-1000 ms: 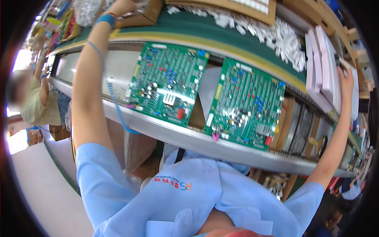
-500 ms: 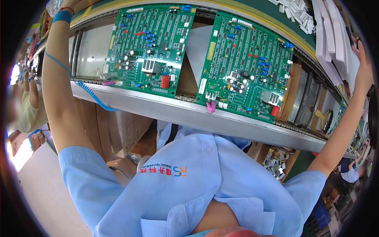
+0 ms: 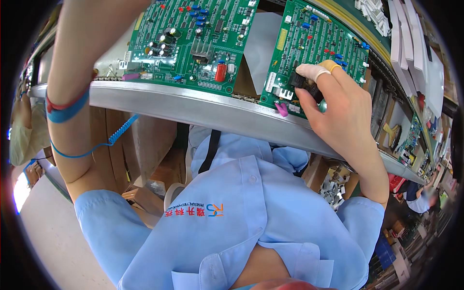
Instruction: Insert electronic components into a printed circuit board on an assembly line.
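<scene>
Two green circuit boards lie side by side on a metal-edged conveyor. Over the lower part of the right circuit board (image 3: 290, 53), my right hand (image 3: 340, 106) is closed, thumb and fingers around a black block-shaped component (image 3: 297, 79). Finger cots, one pale and one yellow, cover some of its fingertips. The hand hides the board's lower right part. My left hand (image 3: 96, 36) is raised at the upper left, beside the left circuit board (image 3: 164, 72); it is blurred and its fingers are cut off by the top edge. A blue wrist strap (image 3: 67, 112) circles that wrist.
The conveyor's silver rail (image 3: 193, 96) runs between me and the boards. A blue coiled cord (image 3: 123, 129) hangs from the strap. White connectors (image 3: 372, 17) are heaped at the top right near upright white boxes (image 3: 403, 48). Below right sits a box of metal parts (image 3: 333, 186).
My right hand has come from the far right boxes to the right board, with the black component now in it. My left hand has drawn back nearer from the far upper left.
</scene>
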A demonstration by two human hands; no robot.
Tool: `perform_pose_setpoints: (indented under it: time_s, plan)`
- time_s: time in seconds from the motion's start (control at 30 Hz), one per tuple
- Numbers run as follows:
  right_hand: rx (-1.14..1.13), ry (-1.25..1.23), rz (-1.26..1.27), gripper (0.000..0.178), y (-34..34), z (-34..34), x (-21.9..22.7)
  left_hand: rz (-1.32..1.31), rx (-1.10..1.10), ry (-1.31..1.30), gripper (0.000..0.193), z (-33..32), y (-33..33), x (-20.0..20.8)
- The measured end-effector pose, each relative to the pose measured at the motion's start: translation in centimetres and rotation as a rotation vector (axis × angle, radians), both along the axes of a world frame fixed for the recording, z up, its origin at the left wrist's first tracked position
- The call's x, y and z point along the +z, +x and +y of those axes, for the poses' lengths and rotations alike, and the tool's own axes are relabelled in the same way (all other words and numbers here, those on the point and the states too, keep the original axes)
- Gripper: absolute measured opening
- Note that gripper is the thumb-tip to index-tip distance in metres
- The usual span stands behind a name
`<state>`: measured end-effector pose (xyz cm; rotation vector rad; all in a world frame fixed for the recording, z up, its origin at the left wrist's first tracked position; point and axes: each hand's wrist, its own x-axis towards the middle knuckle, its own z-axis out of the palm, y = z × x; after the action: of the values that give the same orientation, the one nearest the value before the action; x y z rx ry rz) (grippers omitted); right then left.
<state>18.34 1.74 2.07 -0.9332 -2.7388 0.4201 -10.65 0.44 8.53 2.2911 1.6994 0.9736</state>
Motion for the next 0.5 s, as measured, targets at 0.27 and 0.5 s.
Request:
perform_pose_setpoints:
  time_s: [0.27,0.5]
  plan:
    - [-0.066,0.123,-0.029,0.025,0.2,-0.6,-0.6,0.041,-0.247,-0.143,0.027,-1.5,3.6,-0.8]
    - [-0.096,-0.03,0.149,0.034,0.9,-0.7,2.1,0.082,-0.297,-0.345,0.035,-2.8,5.1,-2.5]
